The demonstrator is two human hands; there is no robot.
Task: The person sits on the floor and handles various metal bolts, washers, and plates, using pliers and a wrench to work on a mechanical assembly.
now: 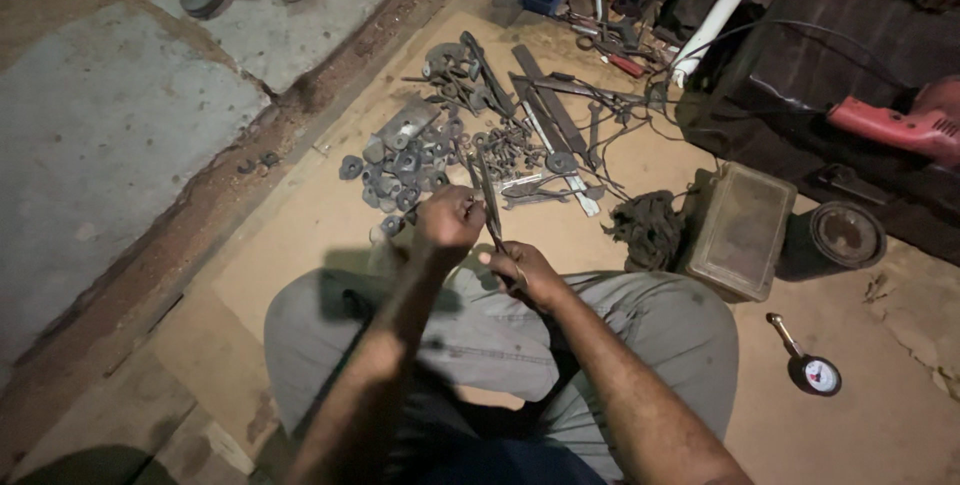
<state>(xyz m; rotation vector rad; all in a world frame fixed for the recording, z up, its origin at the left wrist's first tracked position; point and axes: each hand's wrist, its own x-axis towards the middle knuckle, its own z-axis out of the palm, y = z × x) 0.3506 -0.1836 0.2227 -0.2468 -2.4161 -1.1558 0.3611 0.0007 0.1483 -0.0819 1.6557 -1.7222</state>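
The person sits on brown cardboard sheeting (300, 235). The right hand (522, 273) grips long dark metal pliers (490, 207) by the handles; the left hand (448, 220) pinches a small part at their tip. The heap of dark metal washers and bolts (420, 160) lies ahead, mostly unsorted.

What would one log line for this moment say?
left hand: pinching a small part, hidden by the fingers | right hand: gripping long dark tool | ahead: metal parts pile | right: metal box, pressure gauge
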